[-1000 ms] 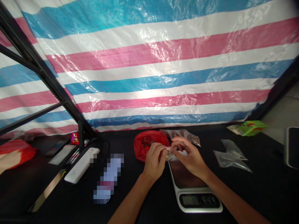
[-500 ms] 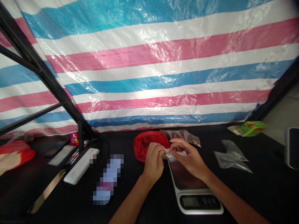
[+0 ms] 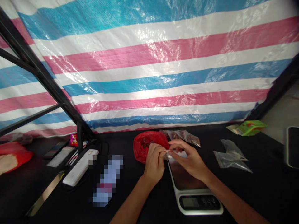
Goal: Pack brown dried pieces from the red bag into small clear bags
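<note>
Between my two hands is a small clear plastic bag (image 3: 166,155), its top edge pinched in the fingers on both sides. My left hand (image 3: 154,160) is closed on the bag's left part, in front of a red plastic bag (image 3: 138,146) that stands open with dark brown bits inside. My right hand (image 3: 187,158) grips the other end with thumb and fingers, above a kitchen scale (image 3: 184,178) with a steel top. The fingers cover much of the clear bag, and its contents are hard to make out.
Several filled clear bags (image 3: 184,136) lie behind the scale. Flat clear bags (image 3: 232,160) and a green packet (image 3: 252,128) are on the right. A white power strip (image 3: 80,168) and a blurred-out phone-like object (image 3: 108,180) lie left. Another person's hand (image 3: 8,163) is by a red bag.
My hands stay on the clear bag with only slight finger movement. The view has shifted a little, and the other person's hand at far left has moved slightly left.
</note>
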The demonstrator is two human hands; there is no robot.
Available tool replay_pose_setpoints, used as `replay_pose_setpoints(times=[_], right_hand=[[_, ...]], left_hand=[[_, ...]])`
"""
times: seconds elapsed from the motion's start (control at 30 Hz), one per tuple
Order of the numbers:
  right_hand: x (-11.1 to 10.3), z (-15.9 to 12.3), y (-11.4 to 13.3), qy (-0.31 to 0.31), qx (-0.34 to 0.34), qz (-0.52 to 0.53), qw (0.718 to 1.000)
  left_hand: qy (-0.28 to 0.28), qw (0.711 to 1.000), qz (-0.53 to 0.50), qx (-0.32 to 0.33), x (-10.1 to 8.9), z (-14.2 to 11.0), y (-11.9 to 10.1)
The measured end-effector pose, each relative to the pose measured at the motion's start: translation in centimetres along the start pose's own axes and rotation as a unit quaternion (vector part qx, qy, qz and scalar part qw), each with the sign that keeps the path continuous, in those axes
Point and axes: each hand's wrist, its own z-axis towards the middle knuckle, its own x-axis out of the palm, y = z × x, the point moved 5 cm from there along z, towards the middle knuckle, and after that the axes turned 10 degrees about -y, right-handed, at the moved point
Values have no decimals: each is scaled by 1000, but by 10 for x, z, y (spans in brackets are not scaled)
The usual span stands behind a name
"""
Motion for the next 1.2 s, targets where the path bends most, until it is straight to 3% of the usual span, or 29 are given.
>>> replay_pose_setpoints(times=[0.2,0.43,0.7,0.83,1.0,1.2], right_hand=[[-2,1,-1,-22,-10,6,1000],[-4,2,4,-25,-21,-8,999],[-1,1,5,-11,-23,-8,1000],[-4,1,5,-33,-27,-1,999],[-4,0,6,-34,-33,-4,999],[-3,0,3,-1,2,35,999]], left_hand=[[23,1000,-2,-17,3,-1,-3],[-21,999,-14,-42,2,3,-5],[-11,1000,3,-7,2,2,-11],[-1,1000,-20,-4,3,1,-12],[-23,1000,-8,0,1,2,-14],[-59,996,16,64,-4,1,-19]])
